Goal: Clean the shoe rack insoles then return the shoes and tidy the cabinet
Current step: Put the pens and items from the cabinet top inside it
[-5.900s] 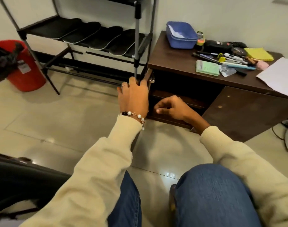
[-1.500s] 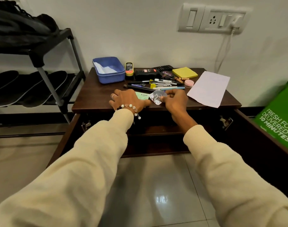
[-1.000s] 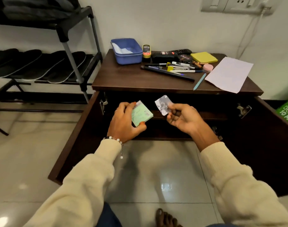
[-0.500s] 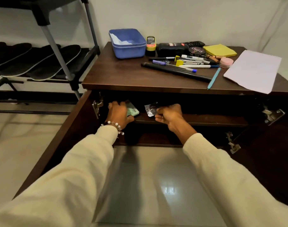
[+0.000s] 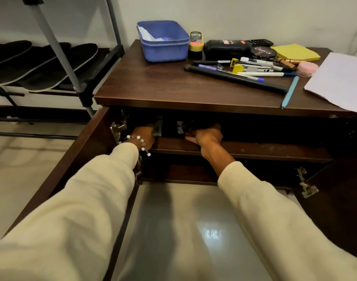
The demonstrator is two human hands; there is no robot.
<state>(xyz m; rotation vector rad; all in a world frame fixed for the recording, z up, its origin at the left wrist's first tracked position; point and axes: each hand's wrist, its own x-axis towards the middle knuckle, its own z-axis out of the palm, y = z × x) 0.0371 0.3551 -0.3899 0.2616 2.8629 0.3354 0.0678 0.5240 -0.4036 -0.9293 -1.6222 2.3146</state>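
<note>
Tidying stage under way. Left hand point(image 5: 143, 136) grips small green card packet point(image 5: 157, 128), right hand point(image 5: 206, 135) pinches silver foil blister strip point(image 5: 180, 126), both inside dark wooden cabinet point(image 5: 244, 149) over upper shelf. Above hands, tabletop point(image 5: 153, 84) clutter remains: pens point(image 5: 260, 74), blue plastic tub point(image 5: 163, 40). Left of left hand, black insoles point(image 5: 58, 65) racked; no shoes visible.

Plain pale wall point(image 5: 234, 15), glossy light-tiled floor point(image 5: 183, 230) with a glare patch — dim, indoor light.
</note>
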